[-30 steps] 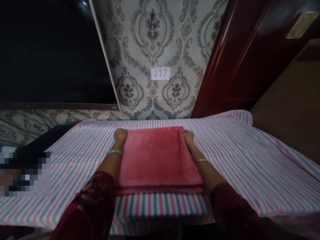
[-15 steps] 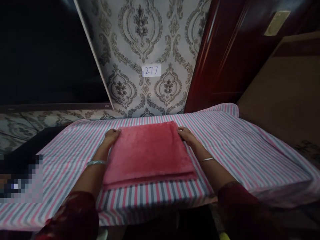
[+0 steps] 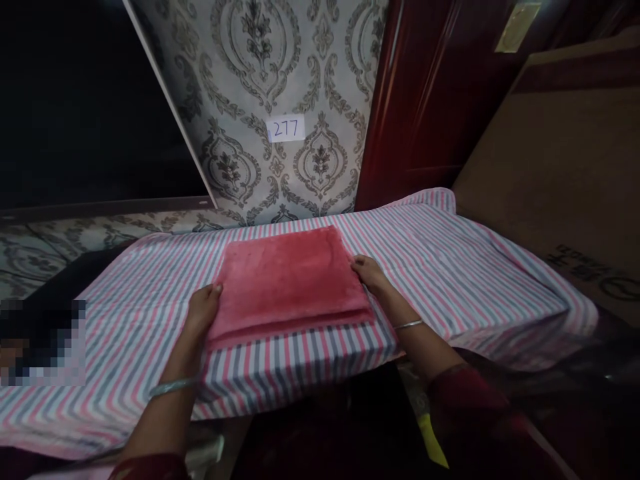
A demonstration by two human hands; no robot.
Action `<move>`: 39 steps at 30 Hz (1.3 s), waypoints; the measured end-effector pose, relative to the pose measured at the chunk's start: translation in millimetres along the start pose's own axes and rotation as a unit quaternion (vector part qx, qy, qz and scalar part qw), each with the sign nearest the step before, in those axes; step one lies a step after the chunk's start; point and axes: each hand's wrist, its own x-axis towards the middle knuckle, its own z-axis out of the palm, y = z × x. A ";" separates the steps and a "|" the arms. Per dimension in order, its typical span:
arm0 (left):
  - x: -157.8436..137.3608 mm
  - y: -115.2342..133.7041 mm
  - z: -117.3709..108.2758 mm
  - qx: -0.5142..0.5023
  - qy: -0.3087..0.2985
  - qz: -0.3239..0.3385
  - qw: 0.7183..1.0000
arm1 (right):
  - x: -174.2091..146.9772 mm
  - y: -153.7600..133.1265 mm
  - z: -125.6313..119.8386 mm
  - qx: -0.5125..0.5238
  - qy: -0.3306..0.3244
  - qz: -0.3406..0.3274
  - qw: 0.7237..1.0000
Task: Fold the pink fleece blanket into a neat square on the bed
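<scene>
A folded pink plush cloth [image 3: 287, 277] lies flat on the striped tablecloth [image 3: 440, 280], with its layered edge facing me. At its left side, my left hand [image 3: 204, 308] is closed on the edge, thumb on top and the other fingers mostly hidden. Across from it, my right hand [image 3: 369, 272] pinches the right edge, its fingertips partly tucked behind the fabric. A bangle circles each wrist.
A large dark screen [image 3: 90, 113] stands at the back left. Behind the table are patterned wallpaper with a paper label [image 3: 286, 128] reading 277, and a dark red door [image 3: 420, 100]. A big cardboard box [image 3: 565, 160] stands at the right.
My left hand has slid from near the far left corner toward me along the cloth's edge. My right hand has come slightly nearer along the right edge. The camera view has shifted too.
</scene>
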 end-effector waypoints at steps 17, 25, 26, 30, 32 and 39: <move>-90.3 -43.9 -15.1 -0.197 -0.028 0.018 0.980 | -84.9 6.2 -40.9 0.044 -0.232 -0.040 0.971; -77.3 -58.0 -18.0 -0.192 -0.038 0.005 0.981 | -86.8 20.4 -51.0 -0.024 -0.158 -0.135 0.978; -77.2 -59.3 -19.1 -0.185 -0.038 0.010 0.982 | -88.7 22.2 -51.8 -0.025 -0.153 -0.128 0.980; -80.4 -56.4 -20.7 -0.184 -0.074 0.010 0.980 | -96.8 29.3 -50.3 -0.023 -0.127 -0.091 0.987; -82.6 -53.6 -19.5 -0.201 -0.079 0.008 0.976 | -99.1 31.7 -47.6 -0.028 -0.119 -0.099 0.988; -82.5 -51.9 -12.7 -0.183 -0.061 -0.009 0.981 | -101.4 27.7 -34.2 -0.064 -0.005 -0.167 0.984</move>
